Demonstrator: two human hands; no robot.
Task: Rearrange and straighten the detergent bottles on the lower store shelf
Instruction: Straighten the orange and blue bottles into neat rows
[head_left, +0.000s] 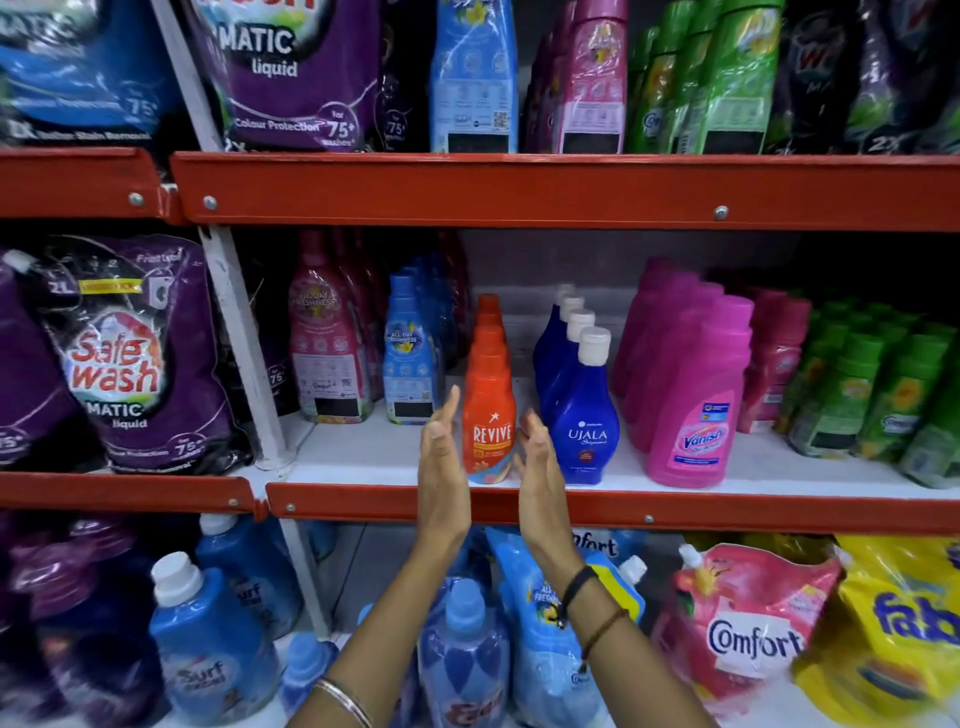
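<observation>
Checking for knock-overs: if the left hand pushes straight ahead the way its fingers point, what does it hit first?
Probably nothing at first: the left hand points into the gap left of the orange Revive bottle. Deeper in, the blue All Day Freshness bottle is likeliest, though depth is unclear.

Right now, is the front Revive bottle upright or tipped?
Upright: the Revive bottle stands on its base on the shelf, cap up.

Both forearms are raised from the bottom of the view, side by side and close together. The left hand (440, 457) is held flat and upright, fingers straight, palm turned inward. The right hand (537, 457) is held likewise, palm facing the left one, with nothing gripped; bands are worn at both wrists.
</observation>
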